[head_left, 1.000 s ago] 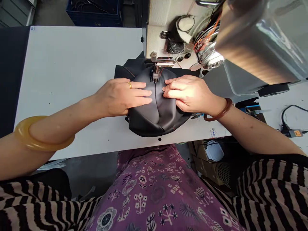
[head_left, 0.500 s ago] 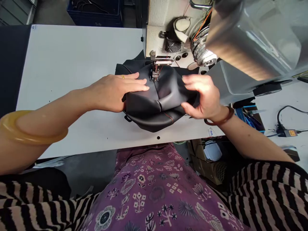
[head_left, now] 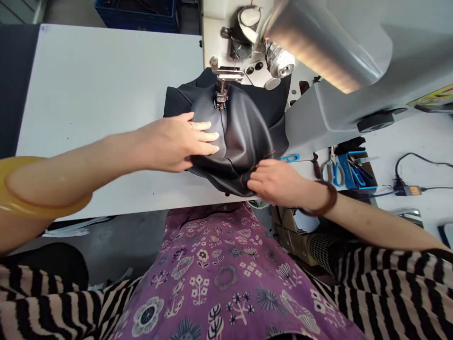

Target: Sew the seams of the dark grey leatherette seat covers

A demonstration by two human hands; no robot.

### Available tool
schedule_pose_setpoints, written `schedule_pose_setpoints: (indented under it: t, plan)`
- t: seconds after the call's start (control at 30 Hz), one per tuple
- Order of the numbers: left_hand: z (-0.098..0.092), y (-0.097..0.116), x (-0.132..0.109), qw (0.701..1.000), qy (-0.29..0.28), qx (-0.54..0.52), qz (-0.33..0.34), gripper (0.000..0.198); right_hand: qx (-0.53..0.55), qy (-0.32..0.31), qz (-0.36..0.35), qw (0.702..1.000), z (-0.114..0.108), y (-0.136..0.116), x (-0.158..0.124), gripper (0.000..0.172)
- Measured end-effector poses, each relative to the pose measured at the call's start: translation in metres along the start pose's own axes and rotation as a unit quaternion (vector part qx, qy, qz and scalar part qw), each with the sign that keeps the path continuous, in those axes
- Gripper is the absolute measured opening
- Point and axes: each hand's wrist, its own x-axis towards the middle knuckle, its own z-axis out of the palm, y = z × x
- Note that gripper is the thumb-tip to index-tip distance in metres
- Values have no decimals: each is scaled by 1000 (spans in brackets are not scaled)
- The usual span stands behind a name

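In the head view, a black leather-like panel (head_left: 246, 134) lies domed under the presser foot (head_left: 221, 97) of an industrial sewing machine (head_left: 215, 38), which stands at a white table (head_left: 106, 85). A centre seam (head_left: 222, 141) runs from the foot down the panel. Clock positions are taken from the presser foot, with 12 o'clock toward the table's far edge; the panel lies mainly at 6 o'clock, touching the foot.

The left hand (head_left: 173, 144) is placed at 8 o'clock on the panel's left flank. Its fingers (head_left: 208, 138) are extended and unclenched, pressing flat without grasping. The right hand (head_left: 279, 183) is at 5 o'clock at the panel's lower edge. Its fingers (head_left: 258, 182) are curled over that edge, but whether the material is pinched cannot be told.

For good handling, the material is best smoothed with flat fingers beside the seam, with the fingertips kept clear of the foot. Folds are best eased out ahead of the needle, and the lower edge is best held lightly so that the panel is not dragged.

Blue-handled scissors (head_left: 332, 172) lie at 4 o'clock, well apart from the panel, and a blue crate (head_left: 134, 9) stands at 10 o'clock beyond the table.
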Motion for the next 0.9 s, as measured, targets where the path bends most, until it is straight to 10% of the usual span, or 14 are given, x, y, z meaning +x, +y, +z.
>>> schedule_pose_setpoints:
  t: [0.3,0.4,0.53,0.8,0.9]
  plan:
    - [44,15,-16,991,118,62,-3,47,-50,109,40,992,-28,36,29,33]
    - [83,13,-24,954,204,30,-217,52,-49,92,59,993,-23,49,40,44]
    - [118,-2,-16,884,163,2,-438,60,-70,65,54,994,-22,46,44,41]
    - [67,-64,-57,869,35,281,-405,35,-211,72,-36,974,-35,39,46,34]
    - [52,-79,-56,892,-45,217,-393,39,-188,91,-47,977,-29,36,46,32]
